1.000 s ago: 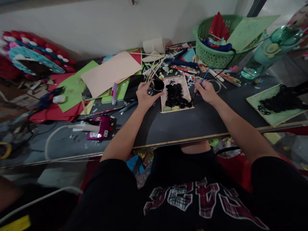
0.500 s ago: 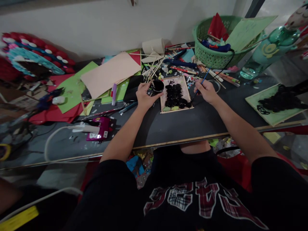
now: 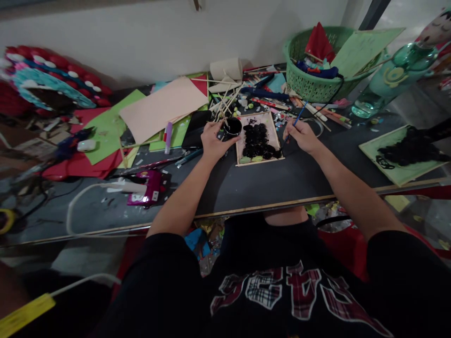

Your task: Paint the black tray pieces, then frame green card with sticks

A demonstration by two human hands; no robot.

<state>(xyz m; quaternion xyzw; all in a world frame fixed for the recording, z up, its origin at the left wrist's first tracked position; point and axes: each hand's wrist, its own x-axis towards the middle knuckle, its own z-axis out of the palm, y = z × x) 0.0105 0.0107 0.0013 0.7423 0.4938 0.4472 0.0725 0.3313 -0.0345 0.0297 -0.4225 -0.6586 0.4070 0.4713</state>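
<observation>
My left hand point(image 3: 215, 141) is closed round a small cup of black paint point(image 3: 233, 126), with a thin stick standing in it. In my right hand point(image 3: 301, 134) is a blue paintbrush point(image 3: 300, 114), its dark tip low at the right edge of a framed panel. This pale panel point(image 3: 274, 133) lies flat between my hands and bears raised rounded shapes coated in glossy black. A few shapes along its lower edge show light green.
Behind the panel lie sticks and a blue tool point(image 3: 266, 93), beside a green basket point(image 3: 310, 87) and a bottle figure point(image 3: 378, 94). Coloured sheets point(image 3: 164, 108) and a purple power adapter point(image 3: 150, 188) are at left. Another black-painted panel point(image 3: 373, 141) lies right.
The view has shifted slightly. My left hand still holds the cup and my right hand the brush, with its tip still near the panel's lower right corner.
</observation>
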